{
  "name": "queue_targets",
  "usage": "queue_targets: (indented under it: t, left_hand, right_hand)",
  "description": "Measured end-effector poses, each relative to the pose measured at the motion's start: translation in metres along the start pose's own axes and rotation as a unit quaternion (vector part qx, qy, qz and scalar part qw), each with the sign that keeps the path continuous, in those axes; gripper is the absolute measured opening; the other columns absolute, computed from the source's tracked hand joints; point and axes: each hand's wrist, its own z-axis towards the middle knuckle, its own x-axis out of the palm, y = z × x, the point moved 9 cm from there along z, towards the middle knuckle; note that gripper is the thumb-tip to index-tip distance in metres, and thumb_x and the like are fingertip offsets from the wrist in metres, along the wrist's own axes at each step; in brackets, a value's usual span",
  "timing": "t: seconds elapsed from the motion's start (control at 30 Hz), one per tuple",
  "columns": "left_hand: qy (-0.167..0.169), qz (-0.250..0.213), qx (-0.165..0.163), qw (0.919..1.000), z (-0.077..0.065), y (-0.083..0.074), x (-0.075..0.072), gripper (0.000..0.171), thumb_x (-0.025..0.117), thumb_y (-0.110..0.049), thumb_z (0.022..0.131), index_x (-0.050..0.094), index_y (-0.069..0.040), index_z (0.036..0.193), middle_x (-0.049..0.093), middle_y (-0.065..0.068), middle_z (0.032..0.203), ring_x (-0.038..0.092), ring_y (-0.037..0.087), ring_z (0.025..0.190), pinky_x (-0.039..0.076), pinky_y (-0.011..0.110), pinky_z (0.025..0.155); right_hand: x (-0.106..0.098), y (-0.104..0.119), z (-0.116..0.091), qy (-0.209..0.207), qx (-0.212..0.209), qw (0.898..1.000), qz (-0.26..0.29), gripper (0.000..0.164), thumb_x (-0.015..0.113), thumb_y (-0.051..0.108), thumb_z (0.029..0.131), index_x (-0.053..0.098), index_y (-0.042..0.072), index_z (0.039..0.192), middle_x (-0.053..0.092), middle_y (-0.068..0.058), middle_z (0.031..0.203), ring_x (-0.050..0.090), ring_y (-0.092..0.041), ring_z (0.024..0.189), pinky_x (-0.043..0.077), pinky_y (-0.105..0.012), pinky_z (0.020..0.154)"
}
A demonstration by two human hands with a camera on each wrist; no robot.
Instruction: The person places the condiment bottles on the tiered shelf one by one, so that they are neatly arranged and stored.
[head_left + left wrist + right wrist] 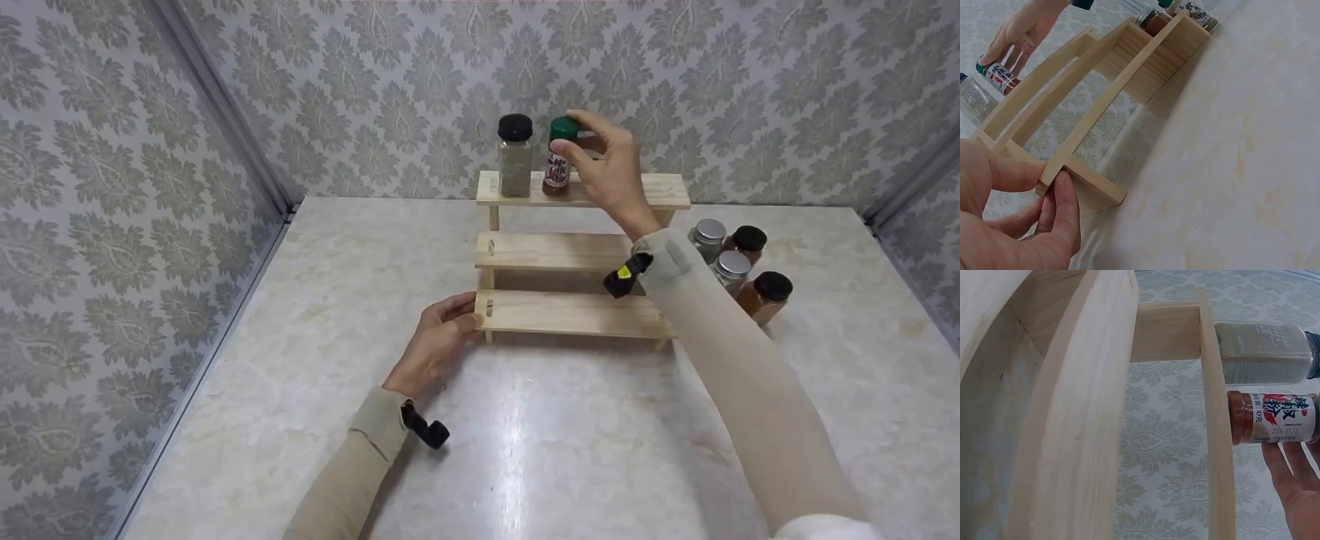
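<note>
A person's right hand (pixel 613 165) holds a small green-capped bottle (pixel 556 169) in a narrow grip, thumb and fingers about its upper part, at the top step of a three-tier wooden rack (pixel 577 311). The bottle's white label (pixel 1283 417) carries bold Chinese characters reading "辣椒粉", chili powder, with a date stamp beginning "2026.07"; the stamp's last digits are hard to make out, as is the smaller print. The base of the bottle meets the board, though the pictures do not settle whether its full weight rests there. Just beside it stands an upright black-capped jar (pixel 515 166), its pale printing too faint to read in full. The left hand (pixel 441 337) pinches the left end of the lowest step, thumb above and fingers below. To the right of the rack, two silver-lidded jars (pixel 731 266) and two black-lidded jars (pixel 766 294) stand close together on the pale, marbled surface (pixel 360 262).
</note>
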Motion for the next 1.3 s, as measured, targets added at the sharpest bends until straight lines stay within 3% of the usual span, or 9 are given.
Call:
queue_targets:
  t: [0.17, 0.33, 0.5, 0.8, 1.03, 1.3]
  left_hand:
    - [-0.004, -0.010, -0.006, 0.9999, 0.001, 0.001, 0.001, 0.055, 0.064, 0.002, 0.100, 0.051, 0.004, 0.153, 0.058, 0.022, 0.149, 0.064, 0.030, 0.125, 0.060, 0.036, 0.102]
    - [-0.005, -0.019, -0.007, 0.9998, 0.001, 0.001, 0.001, 0.054, 0.064, 0.003, 0.100, 0.051, 0.005, 0.153, 0.057, 0.022, 0.149, 0.064, 0.030, 0.124, 0.060, 0.036, 0.100]
    - [-0.005, -0.020, -0.008, 0.9998, 0.002, 0.003, 0.003, 0.054, 0.065, 0.003, 0.100, 0.052, 0.004, 0.152, 0.058, 0.022, 0.148, 0.064, 0.029, 0.123, 0.060, 0.035, 0.099]
    - [-0.001, -0.019, -0.009, 0.9998, 0.001, 0.001, 0.000, 0.058, 0.063, 0.004, 0.099, 0.048, 0.005, 0.155, 0.055, 0.023, 0.152, 0.062, 0.031, 0.128, 0.056, 0.041, 0.110]
    - [-0.001, -0.014, -0.006, 0.9999, 0.002, -0.002, -0.003, 0.057, 0.062, 0.004, 0.099, 0.050, 0.004, 0.154, 0.055, 0.022, 0.152, 0.063, 0.031, 0.127, 0.056, 0.040, 0.109]
    - [0.000, 0.001, -0.017, 0.9999, 0.001, 0.001, 0.000, 0.057, 0.065, 0.001, 0.100, 0.050, 0.002, 0.155, 0.056, 0.021, 0.152, 0.061, 0.031, 0.129, 0.054, 0.043, 0.113]
  right_hand:
    - [-0.001, -0.004, -0.001, -0.005, 0.012, 1.000, -0.001, 0.044, 0.077, 0.008, 0.098, 0.067, -0.003, 0.139, 0.072, -0.022, 0.129, 0.074, -0.031, 0.111, 0.061, -0.034, 0.100]
    - [-0.002, -0.006, -0.003, 0.008, 0.033, 0.999, 0.001, 0.048, 0.081, 0.017, 0.097, 0.068, 0.004, 0.142, 0.073, -0.016, 0.130, 0.074, -0.023, 0.112, 0.061, -0.032, 0.096]
    - [-0.006, -0.007, -0.005, 0.019, 0.051, 0.999, 0.001, 0.055, 0.083, 0.022, 0.095, 0.066, 0.008, 0.145, 0.070, -0.012, 0.136, 0.072, -0.021, 0.118, 0.058, -0.032, 0.102]
    - [-0.024, 0.012, -0.007, 0.025, 0.056, 0.998, 0.013, 0.053, 0.082, 0.019, 0.096, 0.065, 0.007, 0.144, 0.070, -0.013, 0.137, 0.070, -0.026, 0.123, 0.057, -0.037, 0.108]
    - [-0.053, 0.027, -0.014, 0.043, 0.047, 0.998, -0.020, 0.052, 0.079, 0.018, 0.099, 0.064, 0.010, 0.148, 0.070, -0.012, 0.140, 0.069, -0.028, 0.126, 0.057, -0.035, 0.108]
    - [-0.114, 0.034, -0.034, 0.046, 0.015, 0.997, -0.067, 0.042, 0.076, 0.016, 0.101, 0.068, 0.011, 0.142, 0.071, -0.013, 0.139, 0.071, -0.018, 0.121, 0.057, -0.026, 0.104]
